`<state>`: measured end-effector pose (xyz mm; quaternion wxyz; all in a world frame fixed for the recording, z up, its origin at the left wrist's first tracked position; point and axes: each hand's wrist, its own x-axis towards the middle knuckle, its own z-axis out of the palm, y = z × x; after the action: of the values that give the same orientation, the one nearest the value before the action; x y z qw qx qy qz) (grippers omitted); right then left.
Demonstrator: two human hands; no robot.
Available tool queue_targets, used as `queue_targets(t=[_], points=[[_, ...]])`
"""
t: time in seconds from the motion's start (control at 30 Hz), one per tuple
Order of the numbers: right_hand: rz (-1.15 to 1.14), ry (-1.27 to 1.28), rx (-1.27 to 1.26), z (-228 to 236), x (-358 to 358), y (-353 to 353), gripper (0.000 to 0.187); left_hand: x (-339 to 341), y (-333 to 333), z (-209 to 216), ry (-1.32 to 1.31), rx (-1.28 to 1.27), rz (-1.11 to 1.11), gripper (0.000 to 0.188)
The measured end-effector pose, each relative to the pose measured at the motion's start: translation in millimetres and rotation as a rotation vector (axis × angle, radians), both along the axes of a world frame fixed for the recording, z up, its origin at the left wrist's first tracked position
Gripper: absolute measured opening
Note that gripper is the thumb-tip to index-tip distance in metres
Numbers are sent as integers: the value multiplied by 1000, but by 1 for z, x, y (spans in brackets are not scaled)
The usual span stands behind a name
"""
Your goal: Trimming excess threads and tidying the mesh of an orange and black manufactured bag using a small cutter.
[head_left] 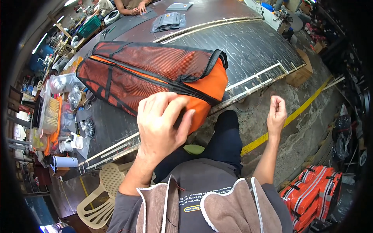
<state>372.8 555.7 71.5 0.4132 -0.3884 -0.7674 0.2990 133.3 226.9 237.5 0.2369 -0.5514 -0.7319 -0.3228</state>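
A long orange bag (214, 83) with black mesh panels and black edging lies across the dark worktable. An orange-edged opening or seam runs lengthwise between its mesh panels. Over the bag's near side is my left hand (161, 124), its fingers loosely bent and the thumb apart from them; nothing shows in it. Whether it touches the fabric is hard to tell. Away from the bag, off the table's right edge, my right hand (276, 112) is raised with its fingers curled together. Anything pinched in it is too small or hidden to make out.
Plastic containers (50, 112), a white cylinder (65, 162) and small tools crowd the table's left end. A beige plastic chair (97, 194) stands below. Packed flat pieces (169, 22) lie at the back near another person's hands (140, 8). Red bags (311, 194) rest at lower right.
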Motion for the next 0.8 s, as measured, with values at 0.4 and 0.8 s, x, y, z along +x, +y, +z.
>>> queue_targets(t=[0.4, 0.8], points=[[10, -39, 71, -21, -31, -82, 34, 6, 33, -5, 101, -73, 152, 21], [457, 322, 688, 27, -122, -118, 34, 19, 17, -33, 54, -79, 141, 15]])
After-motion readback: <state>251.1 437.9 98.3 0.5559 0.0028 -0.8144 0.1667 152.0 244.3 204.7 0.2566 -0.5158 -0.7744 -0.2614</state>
